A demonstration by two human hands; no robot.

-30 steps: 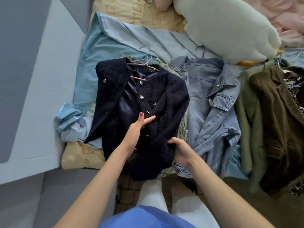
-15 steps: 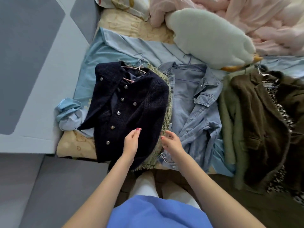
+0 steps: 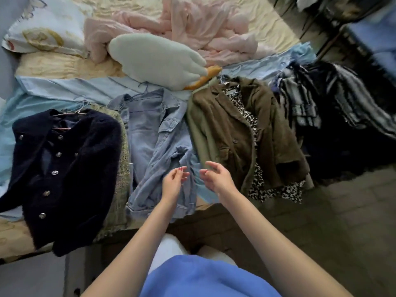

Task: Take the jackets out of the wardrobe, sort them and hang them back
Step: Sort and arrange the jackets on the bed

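Observation:
Several jackets lie side by side on the bed [image 3: 53, 67], each on a hanger. At the left is a dark navy jacket [image 3: 70, 172] with metal buttons, on top of a green tweed one [image 3: 122, 174]. A light denim jacket [image 3: 154, 146] lies in the middle. Right of it, a brown coat [image 3: 246, 129] covers a leopard-print piece [image 3: 276, 189]. Dark striped garments [image 3: 334, 103] lie at the far right. My left hand [image 3: 173, 183] and my right hand [image 3: 214, 179] hover over the denim jacket's hem, fingers loosely curled, holding nothing.
A pale green plush cushion [image 3: 156, 58], a pink blanket [image 3: 182, 26] and a patterned pillow [image 3: 47, 35] lie further back on the bed. A light blue sheet [image 3: 64, 91] lies under the jackets. Brown tiled floor [image 3: 332, 221] is at the lower right.
Both hands let go of the navy jacket and moved right, over the denim jacket. My view swung right, bringing the striped garments into sight.

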